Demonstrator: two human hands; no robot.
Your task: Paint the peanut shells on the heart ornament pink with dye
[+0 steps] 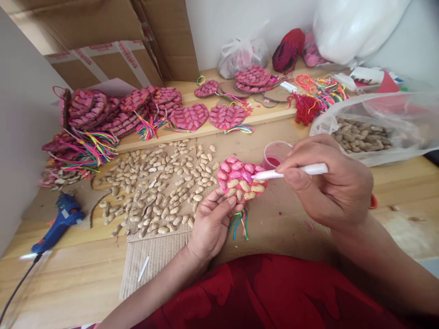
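Note:
My left hand [214, 221] pinches the lower edge of a red peanut-covered disc [222, 171], held up over the cardboard. Peanuts on its upper part are pink; several lower ones keep their natural tan. Coloured tassel strings [244, 225] hang beneath it. A white paintbrush [313, 169] is gripped in my right hand [325, 183], its tip touching a wet-looking pink peanut near the disc's middle. Just behind the disc stands a clear plastic cup [274, 153] with pink paint inside, partly hidden by my right hand.
Loose peanuts [164, 196] spread over cardboard on the left. A blue glue gun [61, 221] with a cord lies at far left. Finished pink peanut discs [190, 117] line the back. On the right is a plastic bag [404, 107] of peanuts.

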